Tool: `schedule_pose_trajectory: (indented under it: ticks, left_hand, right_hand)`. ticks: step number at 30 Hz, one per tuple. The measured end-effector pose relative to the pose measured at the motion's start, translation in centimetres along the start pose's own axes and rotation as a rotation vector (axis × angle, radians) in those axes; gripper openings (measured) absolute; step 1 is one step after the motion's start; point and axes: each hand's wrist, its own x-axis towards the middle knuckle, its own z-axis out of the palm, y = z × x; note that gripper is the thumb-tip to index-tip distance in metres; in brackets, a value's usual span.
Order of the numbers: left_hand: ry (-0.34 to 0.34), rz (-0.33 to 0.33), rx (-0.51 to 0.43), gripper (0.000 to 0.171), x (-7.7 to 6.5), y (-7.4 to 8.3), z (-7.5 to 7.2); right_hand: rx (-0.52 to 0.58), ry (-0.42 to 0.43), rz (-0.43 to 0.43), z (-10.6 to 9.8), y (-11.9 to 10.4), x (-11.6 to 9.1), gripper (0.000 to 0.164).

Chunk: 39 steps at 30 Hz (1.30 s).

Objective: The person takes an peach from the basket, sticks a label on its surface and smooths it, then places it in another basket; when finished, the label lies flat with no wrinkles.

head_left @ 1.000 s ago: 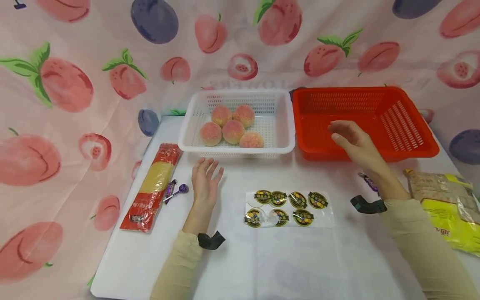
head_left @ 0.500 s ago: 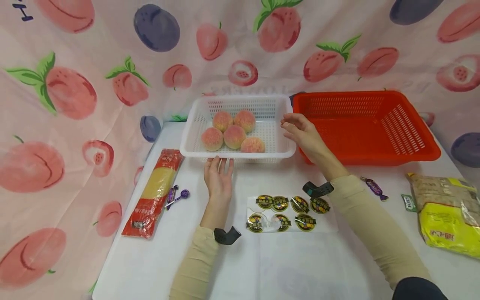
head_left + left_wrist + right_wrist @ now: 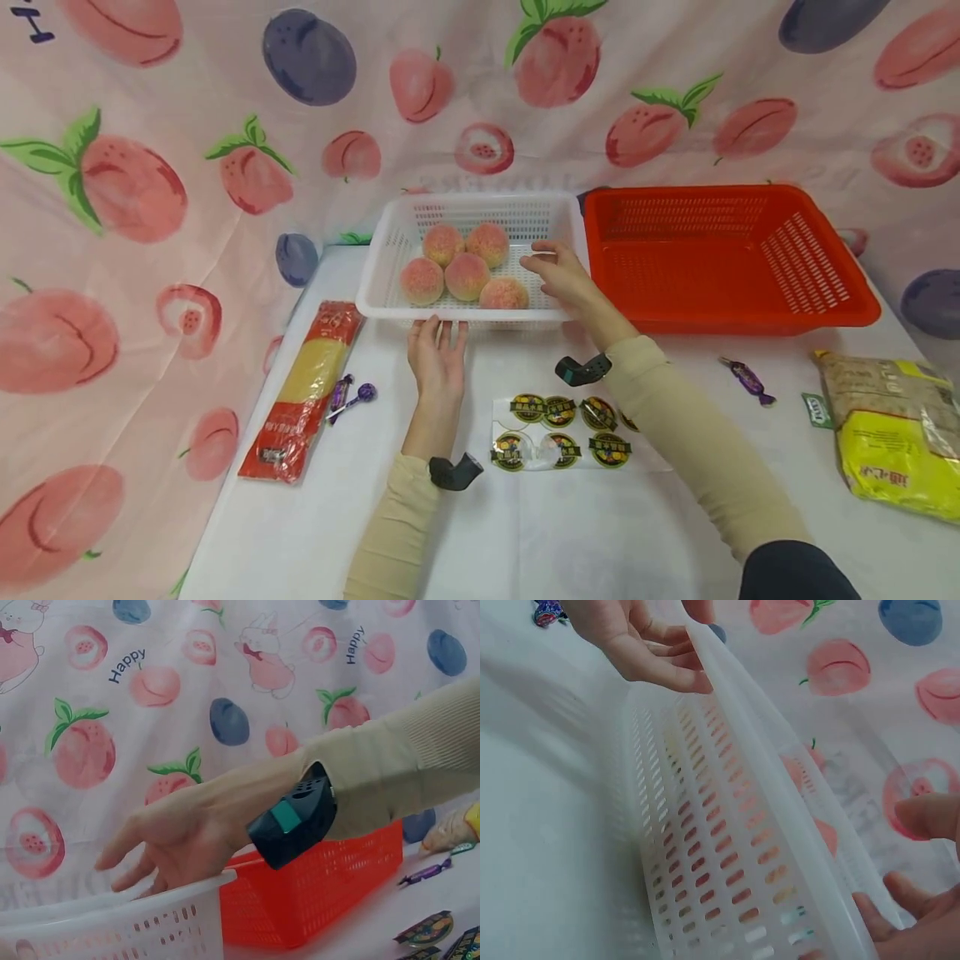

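Observation:
A white plastic basket (image 3: 551,315) with slotted sides holds several pink-yellow peaches (image 3: 467,277), grouped toward its left. At its front rim is my left hand (image 3: 437,367). In the right wrist view my left hand (image 3: 641,637) grips the rim, with the thumb at the top edge and the fingers against the outside wall. My right hand (image 3: 564,279) reaches into the basket's right half, right of the peaches. Its fingers are loosely bent and hold nothing. From the left wrist view, my right hand (image 3: 180,836) hangs just over the rim.
A red basket (image 3: 720,321) stands to the right of the white one. A sheet of round stickers (image 3: 562,450) lies in front. Left are a red-yellow packet (image 3: 303,392) and a purple lollipop (image 3: 365,392). Right are a purple-wrapped candy (image 3: 748,381), a green sachet (image 3: 817,410) and a yellow bag (image 3: 892,450).
My right hand has moved left from over the red basket into the white basket. My left hand has come forward to the white basket's front rim. The peaches stay put.

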Motion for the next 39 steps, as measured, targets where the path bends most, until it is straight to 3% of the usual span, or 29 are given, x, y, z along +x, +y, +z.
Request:
schedule_pose_trajectory:
  ticks: [7, 11, 23, 39]
  left_hand:
    - [-0.001, -0.009, -0.010, 0.024, 0.2, 0.0, 0.0]
    - [0.002, -0.017, -0.016, 0.023, 0.1, -0.1, 0.1]
    - [0.010, -0.009, -0.014, 0.036, -0.2, -0.2, 0.2]
    - [0.005, -0.014, -0.012, 0.046, -0.1, -0.2, -0.1]
  right_hand:
    - [-0.108, -0.017, 0.219, 1.1, -0.4, 0.4, 0.066]
    - [-0.192, -0.052, 0.276, 1.2, -0.5, 0.7, 0.071]
    - [-0.306, -0.174, 0.290, 2.0, 0.0, 1.5, 0.080]
    - [-0.336, -0.181, 0.252, 1.9, 0.6, 1.7, 0.065]
